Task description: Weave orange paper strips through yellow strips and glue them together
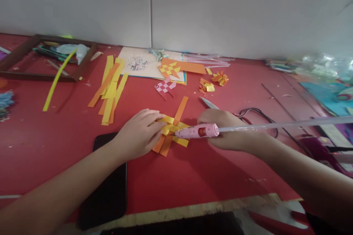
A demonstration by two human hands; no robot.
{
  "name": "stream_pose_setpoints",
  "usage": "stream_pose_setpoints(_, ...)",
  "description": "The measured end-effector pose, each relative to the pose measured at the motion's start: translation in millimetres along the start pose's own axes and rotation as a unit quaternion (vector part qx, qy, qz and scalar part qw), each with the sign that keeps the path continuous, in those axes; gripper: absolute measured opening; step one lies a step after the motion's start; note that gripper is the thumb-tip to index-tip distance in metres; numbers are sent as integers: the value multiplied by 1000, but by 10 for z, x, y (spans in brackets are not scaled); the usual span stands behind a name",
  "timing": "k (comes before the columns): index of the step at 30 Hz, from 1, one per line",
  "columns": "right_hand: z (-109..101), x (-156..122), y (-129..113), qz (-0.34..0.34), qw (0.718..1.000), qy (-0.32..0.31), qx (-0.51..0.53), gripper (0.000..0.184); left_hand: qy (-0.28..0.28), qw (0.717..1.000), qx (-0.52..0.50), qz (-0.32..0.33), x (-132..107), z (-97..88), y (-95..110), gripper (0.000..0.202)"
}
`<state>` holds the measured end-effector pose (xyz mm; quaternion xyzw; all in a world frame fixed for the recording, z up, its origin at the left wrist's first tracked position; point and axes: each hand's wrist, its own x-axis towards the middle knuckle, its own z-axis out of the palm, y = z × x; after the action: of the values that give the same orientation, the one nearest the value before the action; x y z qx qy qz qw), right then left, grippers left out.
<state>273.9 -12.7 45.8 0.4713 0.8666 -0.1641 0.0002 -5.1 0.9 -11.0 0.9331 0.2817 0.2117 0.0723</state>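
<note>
My right hand (226, 126) is wrapped around a pink glue gun (193, 131); a long clear glue stick (275, 124) sticks out of its back end. The gun's nozzle points left, at a small weave of orange and yellow paper strips (180, 112) on the red table. At the left side of that weave, my left hand (140, 132) grips it with bent fingers, which hide part of it. Below my left wrist lies a black phone (107, 180). Scissors (209, 102) rest partly behind my right hand.
Loose yellow and orange strips (110, 91) lie at the left, near a brown frame (41, 77). A pink paper fish (165, 87), an orange-yellow fish (169, 69) and paper curls (220, 78) sit farther back. A black cable (259, 110) runs at the right.
</note>
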Motion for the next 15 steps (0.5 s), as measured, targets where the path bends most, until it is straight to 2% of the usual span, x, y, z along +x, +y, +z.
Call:
stream_pose_setpoints(6,-136,36,-91,3,1000,3,-1,19,3,1000,-16,2,-4,-5,-5,22)
stream_pose_setpoints(11,-347,170,-240,21,997,-60,-36,12,3,998,-66,-4,1,-11,-23,21)
stream_pose_setpoints(15,-472,334,-377,10,986,-110,-121,11,-14,996,-85,-10,9,-11,-36,22)
